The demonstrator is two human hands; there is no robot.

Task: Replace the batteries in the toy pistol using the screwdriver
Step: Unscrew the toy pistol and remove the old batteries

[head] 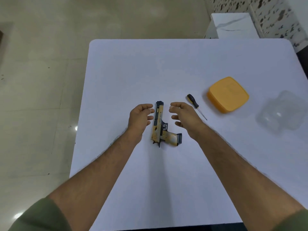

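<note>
Nearest the camera, two olive-green sleeves (38, 215) at the bottom corners, bare forearms reaching fwd over a white rectangular surface (166, 72) w/ rounded far corners. Mid-surface lies the tan-and-black plastic toy pistol (160, 126), flat on its side, barrel pointing to the far edge, grip sticking out to the right w/ a dark magazine base at its end. Left hand (140, 118) sits just left of the barrel, fingers loosely curled toward the pistol, holding nothing; can't tell if fingertips touch the slide or hover just beside it. Right hand (185, 117) is just right of the barrel, above the trigger area, fingers relaxed and spread a bit, also empty, not gripping the pistol. The two hands flank the gun, palms facing in, narrow gap between them w/ the barrel in it. Slightly farther and to the right, near the right hand's knuckles, a small screwdriver w/ black-and-yellow handle and thin metal shaft (195, 105) lies on the surface, handle toward the far side, tip pointing near-right; untouched. Farther right again, an orange rounded-square plastic lid/box (228, 95), closed side up. Near the right edge, a clear plastic rounded container (281, 112), blurry, contents not readable. Beyond the surface: beige glossy tile floor (50, 64) on the left and far side, a white marble-look block (231, 25) at far right, speckled wall behind it.
</note>
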